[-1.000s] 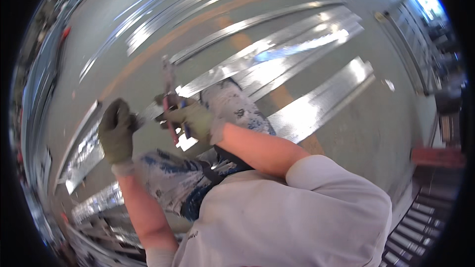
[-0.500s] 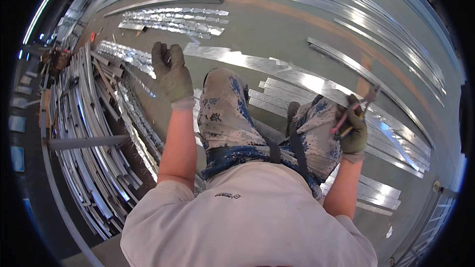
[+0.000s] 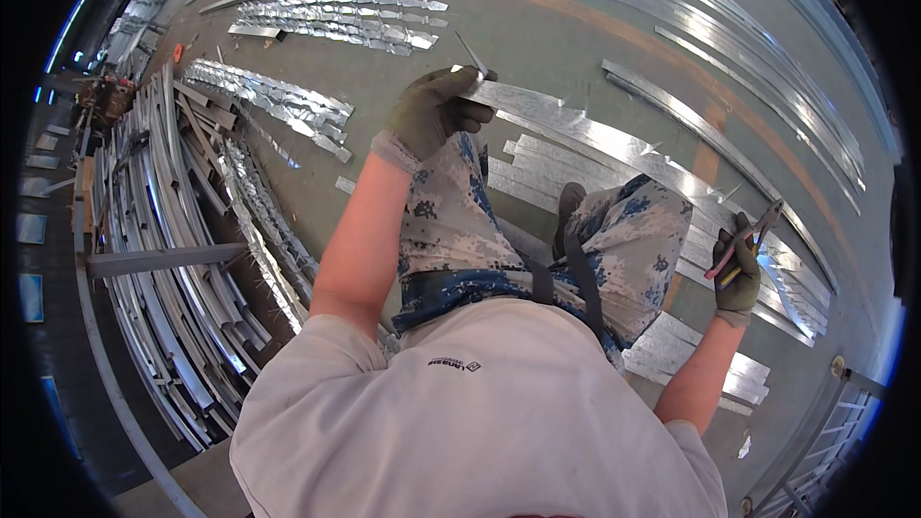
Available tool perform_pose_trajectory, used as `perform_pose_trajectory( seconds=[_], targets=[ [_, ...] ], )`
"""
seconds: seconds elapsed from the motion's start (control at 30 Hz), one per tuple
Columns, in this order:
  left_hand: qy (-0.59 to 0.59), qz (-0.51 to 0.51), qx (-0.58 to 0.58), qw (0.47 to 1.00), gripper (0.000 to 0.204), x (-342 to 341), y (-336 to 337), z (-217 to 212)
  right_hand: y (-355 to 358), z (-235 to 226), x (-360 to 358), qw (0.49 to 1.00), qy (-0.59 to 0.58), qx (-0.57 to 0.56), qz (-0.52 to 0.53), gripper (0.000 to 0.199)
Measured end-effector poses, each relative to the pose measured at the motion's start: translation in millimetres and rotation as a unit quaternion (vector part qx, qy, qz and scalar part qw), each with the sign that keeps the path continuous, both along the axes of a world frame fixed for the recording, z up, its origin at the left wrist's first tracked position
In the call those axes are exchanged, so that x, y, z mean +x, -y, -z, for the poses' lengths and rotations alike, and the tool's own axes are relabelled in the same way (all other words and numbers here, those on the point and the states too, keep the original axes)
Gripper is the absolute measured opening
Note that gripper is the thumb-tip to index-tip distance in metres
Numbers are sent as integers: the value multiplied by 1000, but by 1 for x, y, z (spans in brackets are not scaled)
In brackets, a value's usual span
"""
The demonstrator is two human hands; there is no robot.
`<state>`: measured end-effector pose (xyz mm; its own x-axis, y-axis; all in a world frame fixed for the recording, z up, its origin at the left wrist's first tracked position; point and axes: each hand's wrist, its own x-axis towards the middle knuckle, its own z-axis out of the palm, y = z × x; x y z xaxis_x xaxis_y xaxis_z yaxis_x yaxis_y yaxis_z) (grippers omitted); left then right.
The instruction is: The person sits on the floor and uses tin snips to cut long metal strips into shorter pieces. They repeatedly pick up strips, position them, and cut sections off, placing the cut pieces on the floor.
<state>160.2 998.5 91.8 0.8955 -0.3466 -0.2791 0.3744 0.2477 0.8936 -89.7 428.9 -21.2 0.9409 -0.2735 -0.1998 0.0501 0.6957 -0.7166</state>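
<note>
Left hand point(image 3: 427, 113), fingers around a long metal strip point(image 3: 600, 134); right hand point(image 3: 739, 283), fingers around a plier-like tool point(image 3: 768, 219).

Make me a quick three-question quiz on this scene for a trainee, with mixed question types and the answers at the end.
1. Open question: What does the right hand hold?
2. True or false: The left hand is bare.
3. Multiple choice: Where is the jumbled heap of long metal profiles?
A) In the right part of the view
B) In the left part of the view
C) At the top right

Key:
1. A plier-like tool with a red handle.
2. False: it wears a green-brown glove and grips one end of a long, shiny metal strip.
3. B
</note>
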Motion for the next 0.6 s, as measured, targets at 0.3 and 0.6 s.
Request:
perform_pose_trajectory(
  seconds=[0.3,0.6],
  targets=[
    [-43,175,20,983,43,5,41,3,48,28,-30,991,-88,-28,93,64],
    [24,228,14,973,41,32,61,18,37,29,-16,987,-130,-20,87,55]
  ],
)
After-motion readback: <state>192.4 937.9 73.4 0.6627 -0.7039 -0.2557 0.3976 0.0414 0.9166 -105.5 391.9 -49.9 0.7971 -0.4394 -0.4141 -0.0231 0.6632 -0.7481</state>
